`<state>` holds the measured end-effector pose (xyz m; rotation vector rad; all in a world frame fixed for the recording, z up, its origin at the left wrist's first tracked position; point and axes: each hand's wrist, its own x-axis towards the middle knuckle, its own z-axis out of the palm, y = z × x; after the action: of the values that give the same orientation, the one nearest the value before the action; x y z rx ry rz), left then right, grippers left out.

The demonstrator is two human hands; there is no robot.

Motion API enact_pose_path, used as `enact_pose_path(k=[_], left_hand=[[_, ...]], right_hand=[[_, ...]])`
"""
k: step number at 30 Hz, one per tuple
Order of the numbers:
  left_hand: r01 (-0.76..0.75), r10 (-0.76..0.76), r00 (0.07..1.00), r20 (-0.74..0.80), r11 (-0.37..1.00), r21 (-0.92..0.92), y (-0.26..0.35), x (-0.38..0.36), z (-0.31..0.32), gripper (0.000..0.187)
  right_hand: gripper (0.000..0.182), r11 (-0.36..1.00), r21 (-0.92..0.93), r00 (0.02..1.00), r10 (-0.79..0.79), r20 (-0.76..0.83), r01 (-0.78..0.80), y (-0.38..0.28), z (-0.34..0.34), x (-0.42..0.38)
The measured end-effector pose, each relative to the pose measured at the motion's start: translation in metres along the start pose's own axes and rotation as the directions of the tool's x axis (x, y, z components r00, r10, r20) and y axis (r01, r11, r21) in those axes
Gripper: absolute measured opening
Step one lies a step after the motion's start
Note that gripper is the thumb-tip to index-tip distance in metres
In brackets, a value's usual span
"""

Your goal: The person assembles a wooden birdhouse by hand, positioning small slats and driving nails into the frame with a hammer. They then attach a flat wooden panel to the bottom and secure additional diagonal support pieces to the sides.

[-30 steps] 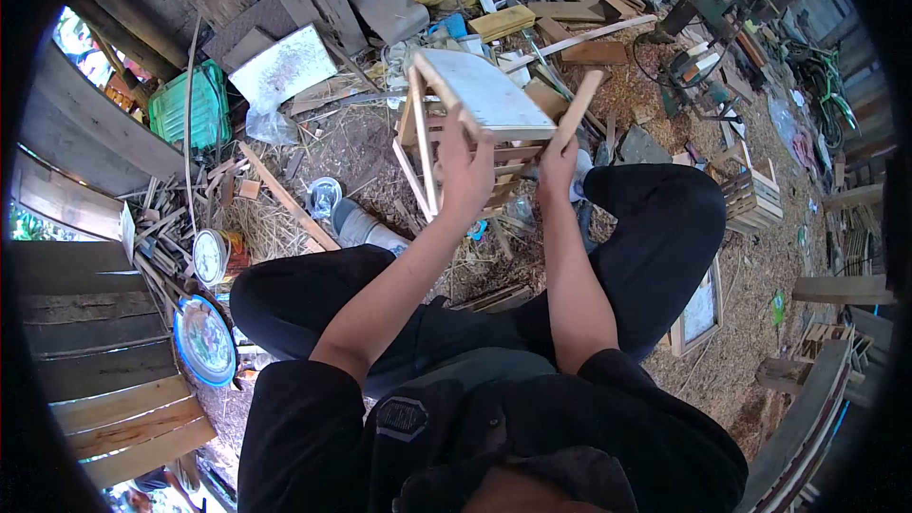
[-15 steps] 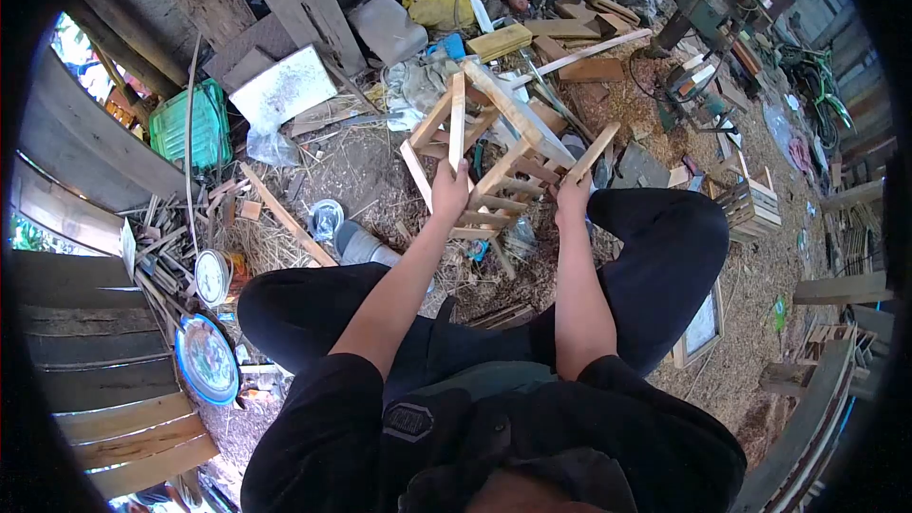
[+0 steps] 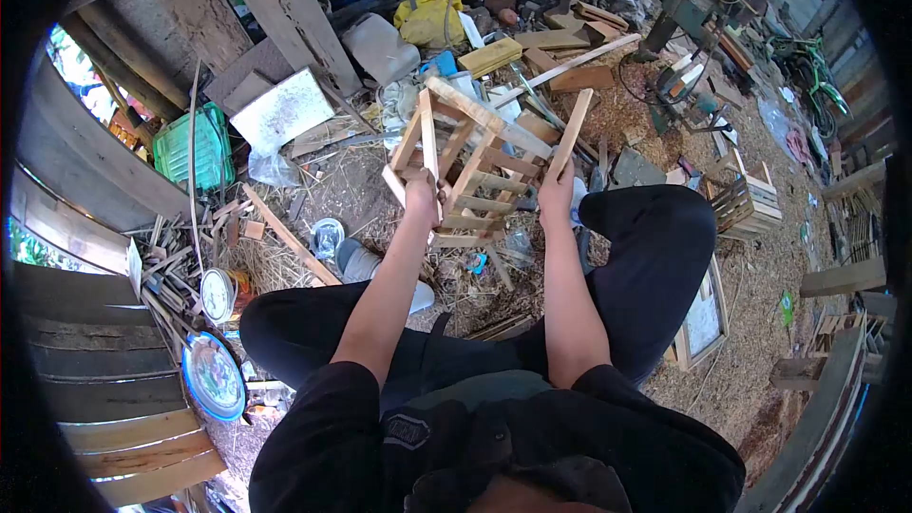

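A slatted wooden crate point(image 3: 490, 182) of pale, rough strips hangs tilted between my knees, with a thicker bar across its top. My left hand point(image 3: 423, 198) is closed round its left side, where an upright strip rises above the fist. My right hand point(image 3: 556, 194) grips the lower end of a wooden post point(image 3: 574, 125) at the crate's right side; the post points up and slightly right. The fingers of both hands are partly hidden behind the wood.
A similar small crate point(image 3: 749, 202) stands to the right, near a framed panel point(image 3: 704, 321). A green machine point(image 3: 686, 14) is at the back right. Wood offcuts point(image 3: 491, 55) and a yellow cloth point(image 3: 429, 17) lie ahead. At left are a green plastic crate point(image 3: 194, 146), a can point(image 3: 218, 294) and a blue-rimmed basin point(image 3: 213, 376).
Both hands have moved a little left with the crate, which has turned slightly. The post in my right hand has swung from leaning right to more upright.
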<state>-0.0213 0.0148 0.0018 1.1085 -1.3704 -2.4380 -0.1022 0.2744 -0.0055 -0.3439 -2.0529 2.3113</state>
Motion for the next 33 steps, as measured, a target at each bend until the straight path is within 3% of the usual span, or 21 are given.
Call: enact_pose_path(k=[2,4,6,7,9,12,15,16,17,19,20,22,25,26,27,29,31,33], left_hand=[[-0.054,0.055,0.998,-0.024,0.997,0.056,0.001,-0.024,0.02,0.042],[0.015,-0.011,1.0,0.023,0.982,-0.188,0.003,-0.043,0.035,0.048],[0.041,-0.049,0.998,-0.029,0.971,-0.235,-0.011,-0.043,0.045,0.051],[0.038,-0.059,0.996,-0.066,0.958,-0.284,-0.019,-0.042,0.049,0.05],[0.028,-0.062,0.993,-0.097,0.948,-0.318,-0.027,-0.039,0.047,0.05],[0.033,-0.118,0.982,-0.147,0.876,-0.481,-0.002,-0.069,0.062,0.062],[0.035,-0.143,0.98,-0.138,0.807,-0.59,0.009,-0.046,0.051,0.068],[0.083,-0.197,0.973,-0.118,0.78,-0.62,0.021,-0.04,0.043,0.066],[0.145,-0.243,0.961,-0.131,0.849,-0.509,0.031,-0.036,0.032,0.066],[0.359,-0.407,0.913,-0.024,0.83,-0.427,0.051,-0.008,-0.005,0.067],[0.361,-0.41,0.912,-0.026,0.828,-0.429,0.058,-0.001,-0.02,0.067],[0.259,-0.381,0.909,-0.167,0.833,-0.488,0.07,0.017,-0.047,0.067],[0.265,-0.334,0.942,-0.015,0.774,-0.575,0.055,0.052,-0.085,0.06],[0.306,-0.394,0.918,-0.055,0.788,-0.534,0.046,0.067,-0.09,0.057],[0.263,-0.342,0.937,-0.063,0.815,-0.516,0.025,0.091,-0.094,0.051],[0.114,-0.191,0.979,-0.075,0.808,-0.578,-0.007,0.102,-0.09,0.045],[0.09,-0.168,0.982,-0.083,0.809,-0.581,0.001,0.065,-0.065,0.042],[0.071,-0.151,0.984,-0.09,0.812,-0.579,0.002,0.053,-0.06,0.041]], right_hand=[[0.051,0.976,-0.155,0.987,-0.159,-0.023,0.154,0.018,-0.006,0.009],[0.056,0.992,-0.068,0.995,-0.102,-0.002,0.101,-0.007,-0.002,-0.007],[0.058,0.999,0.032,0.998,-0.018,0.063,0.016,-0.045,0.005,-0.027],[0.058,0.999,0.032,0.997,-0.016,0.071,0.014,-0.041,0.007,-0.026],[0.054,0.981,-0.062,0.976,-0.172,0.132,0.182,-0.037,0.013,-0.026],[0.052,0.993,-0.091,0.981,-0.061,0.184,0.079,-0.037,0.021,-0.029],[0.048,0.986,-0.119,0.969,-0.089,0.232,0.119,-0.035,0.028,-0.036],[0.048,0.986,-0.122,0.968,-0.085,0.237,0.117,-0.037,0.03,-0.04],[0.045,0.983,-0.146,0.967,-0.072,0.244,0.11,-0.039,0.032,-0.044],[0.042,0.979,-0.176,0.967,-0.052,0.25,0.098,-0.04,0.035,-0.056],[0.041,0.962,-0.223,0.963,-0.1,0.251,0.158,-0.039,0.038,-0.063],[0.039,0.903,-0.283,0.932,-0.253,0.26,0.324,-0.03,0.048,-0.07],[0.041,0.901,-0.35,0.935,-0.139,0.326,0.256,-0.039,0.057,-0.105],[0.041,0.846,-0.447,0.935,-0.15,0.322,0.289,-0.053,0.061,-0.12],[0.042,0.78,-0.539,0.934,-0.159,0.321,0.318,-0.061,0.065,-0.134],[0.046,0.792,-0.531,0.939,-0.148,0.309,0.3,-0.05,0.073,-0.151],[0.052,0.713,-0.609,0.936,-0.231,0.265,0.348,-0.04,0.076,-0.166],[0.058,0.717,-0.623,0.946,-0.179,0.27,0.314,-0.038,0.074,-0.176]])
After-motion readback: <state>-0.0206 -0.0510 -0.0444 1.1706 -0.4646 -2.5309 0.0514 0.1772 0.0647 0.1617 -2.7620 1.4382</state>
